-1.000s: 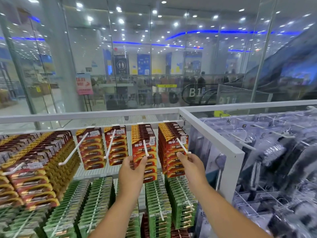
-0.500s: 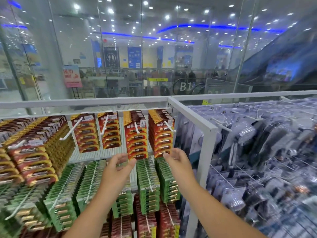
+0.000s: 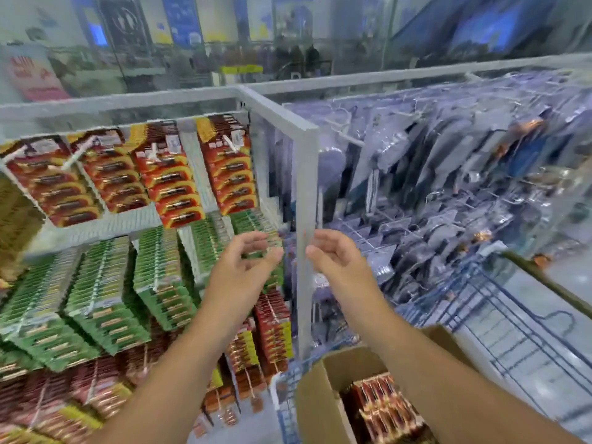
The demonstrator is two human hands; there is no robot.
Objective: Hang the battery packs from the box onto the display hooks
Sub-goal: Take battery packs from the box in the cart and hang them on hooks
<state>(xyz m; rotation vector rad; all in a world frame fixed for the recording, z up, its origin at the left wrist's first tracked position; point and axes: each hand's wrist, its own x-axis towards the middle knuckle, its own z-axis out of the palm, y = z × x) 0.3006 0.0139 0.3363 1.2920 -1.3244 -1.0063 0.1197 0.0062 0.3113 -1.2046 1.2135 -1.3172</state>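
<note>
Fingers loosely curled on both left hand (image 3: pixel 243 270) and right hand (image 3: pixel 339 267), holding nothing. Battery packs (image 3: pixel 381 408) wait in box (image 3: pixel 315 398) below right; reach down, pinch one pack by its top.

Red battery packs (image 3: pixel 173 184) with curved yellow bands and dark cells, top row of the display. Green packs (image 3: pixel 96 296) with thin gold stripes, row below, left. Darker red packs (image 3: pixel 272 331) with yellow edges, lower down, centre. White hooks (image 3: pixel 229 144) and a pale grey frame post (image 3: pixel 304 200). Brown cardboard box (image 3: pixel 320 398), near right, filled with red-and-gold packs (image 3: pixel 384 408). Clear, silvery-grey and black blister packages (image 3: pixel 432 174), far right. Blue wire rack (image 3: pixel 499 315), near right.
</note>
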